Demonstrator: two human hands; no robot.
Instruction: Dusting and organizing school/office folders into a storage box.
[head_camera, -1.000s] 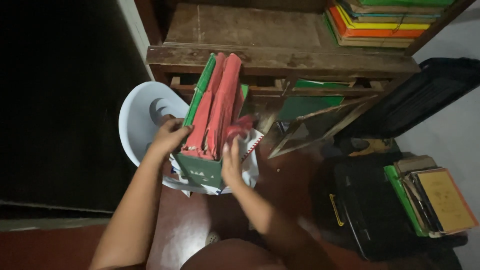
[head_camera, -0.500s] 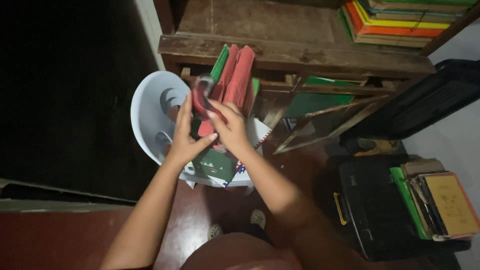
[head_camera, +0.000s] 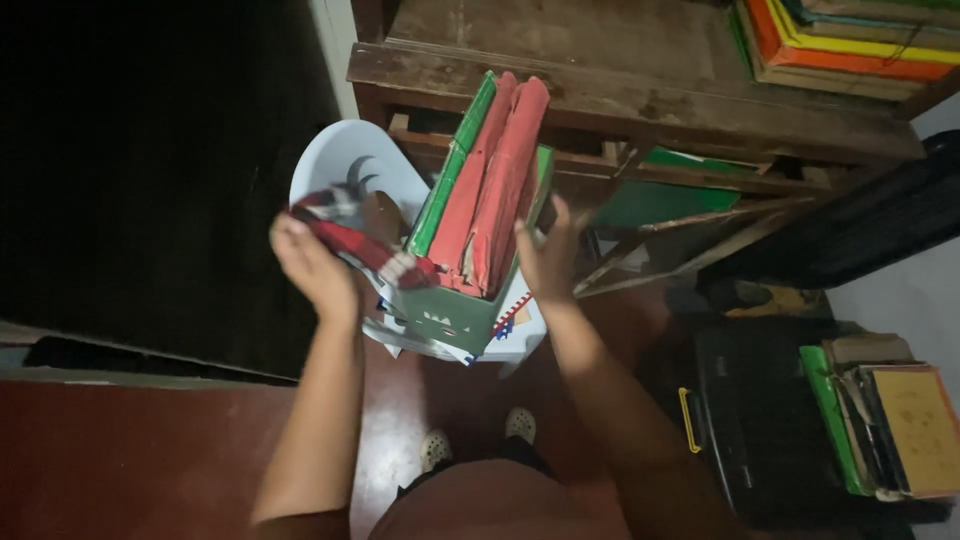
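Note:
A green box file (head_camera: 455, 310) stuffed with red and green folders (head_camera: 493, 180) stands upright on a white plastic chair (head_camera: 345, 165). My left hand (head_camera: 312, 268) grips a red, white and dark checked cloth (head_camera: 355, 238) at the file's left side. On the file's right side, my right hand (head_camera: 548, 255) rests with fingers spread against its edge. Papers lie under the file on the chair seat.
A worn wooden desk (head_camera: 620, 70) stands behind the chair, with a stack of coloured folders (head_camera: 850, 40) at its far right. A black case (head_camera: 760, 420) and a pile of old books (head_camera: 890, 420) sit on the floor at the right. Dark opening at the left.
My left hand has pulled the checked cloth away to the left of the file. My right hand has moved off the folders' front to the file's right side.

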